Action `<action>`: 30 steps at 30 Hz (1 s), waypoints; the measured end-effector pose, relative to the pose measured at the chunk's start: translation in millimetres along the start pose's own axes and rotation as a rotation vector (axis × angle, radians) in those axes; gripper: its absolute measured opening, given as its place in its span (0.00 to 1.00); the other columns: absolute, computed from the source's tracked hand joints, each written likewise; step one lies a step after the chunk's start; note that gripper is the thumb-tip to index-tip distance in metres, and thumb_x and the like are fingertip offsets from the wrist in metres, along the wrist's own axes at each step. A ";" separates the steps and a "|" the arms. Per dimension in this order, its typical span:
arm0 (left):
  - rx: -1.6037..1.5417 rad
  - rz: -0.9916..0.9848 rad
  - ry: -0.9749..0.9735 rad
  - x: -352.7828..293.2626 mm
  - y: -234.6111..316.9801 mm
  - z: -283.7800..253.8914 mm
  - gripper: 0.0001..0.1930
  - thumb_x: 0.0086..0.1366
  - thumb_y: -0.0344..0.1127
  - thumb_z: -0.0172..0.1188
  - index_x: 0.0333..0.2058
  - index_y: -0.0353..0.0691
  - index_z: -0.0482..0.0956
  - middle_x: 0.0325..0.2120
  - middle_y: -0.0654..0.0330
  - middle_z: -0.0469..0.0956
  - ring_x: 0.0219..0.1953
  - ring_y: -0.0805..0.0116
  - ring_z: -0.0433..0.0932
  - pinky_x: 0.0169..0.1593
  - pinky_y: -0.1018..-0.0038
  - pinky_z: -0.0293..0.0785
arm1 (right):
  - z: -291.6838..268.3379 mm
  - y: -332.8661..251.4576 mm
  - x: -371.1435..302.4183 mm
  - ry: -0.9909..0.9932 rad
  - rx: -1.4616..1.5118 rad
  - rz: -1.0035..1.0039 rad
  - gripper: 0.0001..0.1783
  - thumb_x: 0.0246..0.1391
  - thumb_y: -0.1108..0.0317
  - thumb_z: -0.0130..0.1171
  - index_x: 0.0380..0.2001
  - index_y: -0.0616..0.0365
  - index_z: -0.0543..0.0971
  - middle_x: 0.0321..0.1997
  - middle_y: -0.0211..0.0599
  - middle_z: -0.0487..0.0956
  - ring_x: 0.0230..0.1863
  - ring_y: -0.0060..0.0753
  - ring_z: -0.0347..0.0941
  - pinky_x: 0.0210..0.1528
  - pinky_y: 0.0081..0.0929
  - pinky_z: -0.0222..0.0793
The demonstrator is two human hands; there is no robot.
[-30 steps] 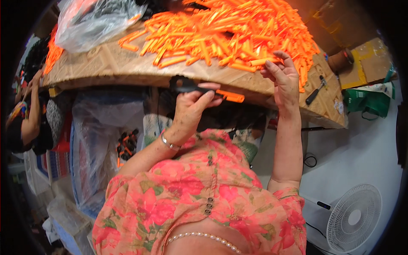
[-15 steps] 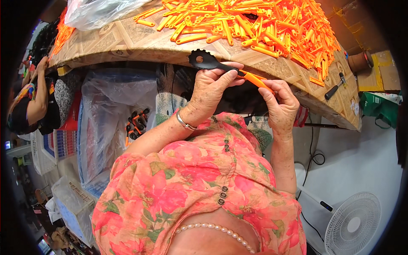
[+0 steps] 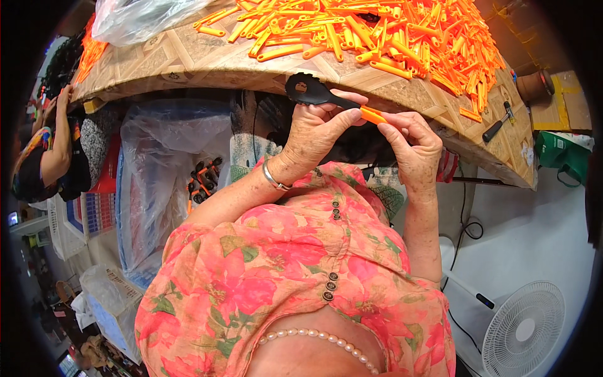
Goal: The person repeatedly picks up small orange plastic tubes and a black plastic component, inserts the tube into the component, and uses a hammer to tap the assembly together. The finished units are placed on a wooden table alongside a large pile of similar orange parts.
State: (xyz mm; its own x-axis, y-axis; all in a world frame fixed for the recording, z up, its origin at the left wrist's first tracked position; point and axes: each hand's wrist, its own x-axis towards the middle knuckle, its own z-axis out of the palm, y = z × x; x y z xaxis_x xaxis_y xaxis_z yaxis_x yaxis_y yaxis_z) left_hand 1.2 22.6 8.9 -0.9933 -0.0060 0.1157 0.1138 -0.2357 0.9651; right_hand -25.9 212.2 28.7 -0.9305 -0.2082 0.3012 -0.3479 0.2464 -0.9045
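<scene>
My left hand (image 3: 317, 131) is closed round the stem of a black pasta server (image 3: 309, 90), whose toothed head with a hole points left. An orange handle (image 3: 372, 115) lines up with the stem's right end. My right hand (image 3: 416, 143) pinches this handle between thumb and fingers, covering its far end. Both hands are in front of the table's near edge. How far the stem sits inside the handle is hidden by my fingers.
Many loose orange handles (image 3: 389, 38) are heaped on the table (image 3: 182, 60). A screwdriver (image 3: 496, 130) lies by its right edge. At left, a plastic-lined bin (image 3: 157, 163) holds black-and-orange utensils (image 3: 204, 179). A white fan (image 3: 524, 330) stands lower right; another person (image 3: 56, 147) is far left.
My right hand has slid left along the orange handle, so less of it shows between my hands. The pasta server's head has shifted slightly right.
</scene>
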 end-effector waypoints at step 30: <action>0.077 0.080 -0.016 -3.4 -2.0 0.2 0.10 0.65 0.26 0.62 0.45 0.33 0.81 0.37 0.61 0.83 0.41 0.76 0.81 0.48 0.79 0.78 | 14.7 -4.3 -2.2 -0.059 -0.127 -0.232 0.15 0.57 0.68 0.62 0.47 0.58 0.81 0.38 0.38 0.79 0.40 0.38 0.74 0.48 0.31 0.67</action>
State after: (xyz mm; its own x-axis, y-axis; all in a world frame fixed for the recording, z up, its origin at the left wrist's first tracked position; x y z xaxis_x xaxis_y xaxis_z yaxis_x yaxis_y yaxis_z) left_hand 4.3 23.3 6.6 -0.9805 -0.0059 0.1964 0.1948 -0.1600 0.9677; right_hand -20.7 197.7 27.5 -0.8171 -0.3273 0.4745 -0.5663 0.3019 -0.7669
